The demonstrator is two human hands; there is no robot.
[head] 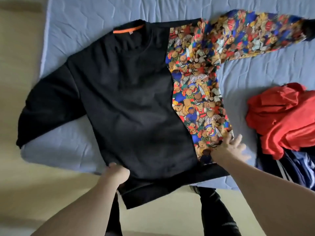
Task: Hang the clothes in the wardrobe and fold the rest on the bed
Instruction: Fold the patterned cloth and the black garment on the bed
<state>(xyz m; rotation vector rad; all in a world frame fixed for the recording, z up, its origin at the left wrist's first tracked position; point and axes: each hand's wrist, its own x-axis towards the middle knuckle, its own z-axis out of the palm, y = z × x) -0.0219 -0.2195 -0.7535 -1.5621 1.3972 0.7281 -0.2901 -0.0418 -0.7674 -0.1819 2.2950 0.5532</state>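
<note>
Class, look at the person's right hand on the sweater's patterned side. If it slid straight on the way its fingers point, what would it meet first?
The right hand points up and to the right. It would first cross bare bed sheet, then probably reach the red garment, though blur leaves the exact line uncertain.

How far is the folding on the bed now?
No folded garment shows. In hand: the sweater lies spread flat; the left hand grips its hem, the right hand presses its printed side. Left: folding it, plus the red garment crumpled beside it.

Black sweatshirt [129,99] with teddy-bear print, pale blue bed [88,19], red garment [286,120].
</note>
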